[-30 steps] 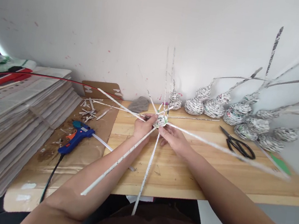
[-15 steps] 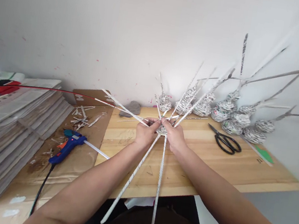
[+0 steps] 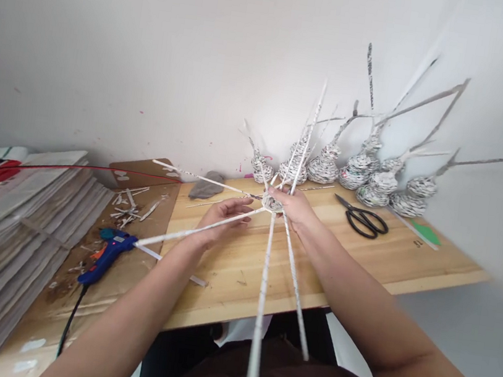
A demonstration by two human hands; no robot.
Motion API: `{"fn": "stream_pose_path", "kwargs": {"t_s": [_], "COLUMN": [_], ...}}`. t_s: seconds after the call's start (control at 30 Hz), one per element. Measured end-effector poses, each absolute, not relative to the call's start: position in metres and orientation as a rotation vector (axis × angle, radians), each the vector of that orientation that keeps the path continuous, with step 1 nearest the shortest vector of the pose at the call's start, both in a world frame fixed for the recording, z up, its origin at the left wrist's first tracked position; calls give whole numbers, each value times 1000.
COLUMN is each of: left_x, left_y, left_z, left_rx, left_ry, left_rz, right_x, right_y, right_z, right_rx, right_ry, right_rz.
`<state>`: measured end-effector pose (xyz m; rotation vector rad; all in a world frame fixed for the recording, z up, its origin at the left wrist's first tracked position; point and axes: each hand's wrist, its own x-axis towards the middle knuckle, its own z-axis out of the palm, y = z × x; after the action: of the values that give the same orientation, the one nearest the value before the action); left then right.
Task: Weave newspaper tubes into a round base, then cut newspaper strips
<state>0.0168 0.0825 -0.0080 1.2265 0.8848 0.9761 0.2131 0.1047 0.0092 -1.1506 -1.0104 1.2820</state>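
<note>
A small woven piece of rolled paper (image 3: 272,203) with several long white paper tubes fanning out from it is above the wooden board. My right hand (image 3: 294,208) grips it at its right side, thumb on top. Two tubes (image 3: 263,296) point down toward my lap, one points left across my left forearm, and others rise toward the wall. My left hand (image 3: 228,215) is off the weave, to its left, with fingers apart and curved behind the left-pointing tube.
Several gourd-shaped paper weavings (image 3: 359,169) line the wall. Black scissors (image 3: 362,218) lie on the wooden board (image 3: 235,302). A blue glue gun (image 3: 107,255) rests on cardboard beside paper scraps (image 3: 126,208). Stacked paper (image 3: 35,227) stands far left; a grey stone-like lump (image 3: 207,186) sits behind.
My left hand has let go of the weave and moved left, its fingers opening. The woven piece and its tubes have turned clockwise in my right hand. The view has shifted slightly.
</note>
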Motion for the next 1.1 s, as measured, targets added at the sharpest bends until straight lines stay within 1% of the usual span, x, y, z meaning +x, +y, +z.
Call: {"fn": "stream_pose_path", "kwargs": {"t_s": [0.13,0.33,0.5,0.77,0.97,1.1], "left_x": [24,43,56,65,54,50], "left_y": [85,84,86,101,107,103], "left_z": [-17,-11,-17,-35,-45,-38], "left_rx": [1053,797,797,869,1012,1089], "left_ry": [885,801,903,927,1057,1160], "left_rz": [1040,1089,1248,1376,1393,1369], "right_x": [214,201,193,193,191,189], "right_y": [103,104,105,108,104,100], "right_z": [11,-8,-18,-21,-21,-21], "right_rx": [-1151,-1055,-1074,-1027,-1211,-1422], "right_ry": [-1026,-1109,-1104,-1145,-1156,-1239], "right_rz": [1346,1381,1305,1346,1406,1258]}}
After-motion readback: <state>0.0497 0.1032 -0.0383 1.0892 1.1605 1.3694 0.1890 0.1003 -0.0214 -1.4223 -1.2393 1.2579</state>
